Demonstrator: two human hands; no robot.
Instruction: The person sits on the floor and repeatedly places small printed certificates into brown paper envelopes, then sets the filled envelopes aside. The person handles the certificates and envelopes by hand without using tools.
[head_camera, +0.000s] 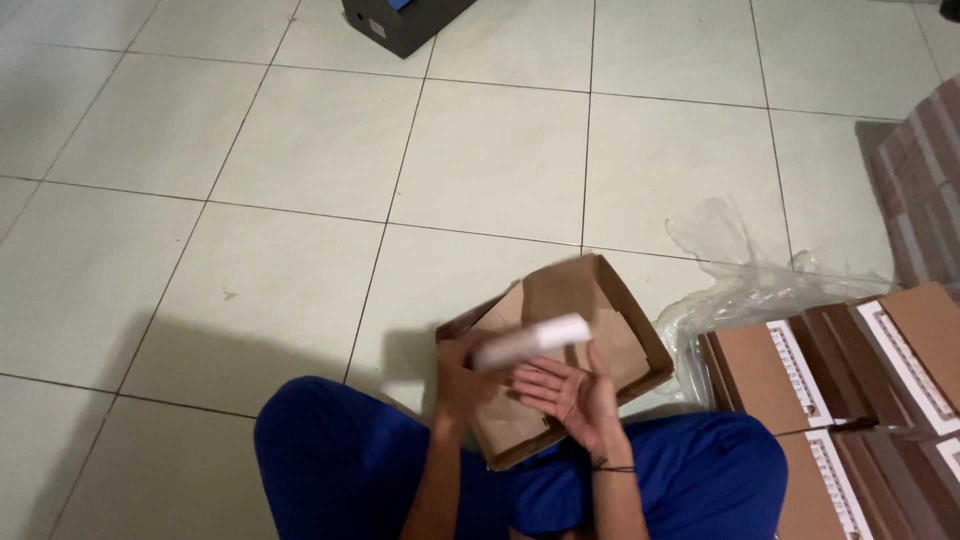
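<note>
1. Left hand (462, 378) fingers clamped on white tube (530, 342), blurred, held above open cardboard box (610, 300) on the person's lap.
2. Right hand (572, 392) palm up, fingers apart, just under the tube.
3. Flat cartons (850, 370) stacked at right, on the floor.

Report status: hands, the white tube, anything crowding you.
Left hand grips white tube; right hand open beside it. Both over open cardboard box at the lap. Flat cartons and plastic wrap right.

White tube (530, 342) motion-blurred
</note>
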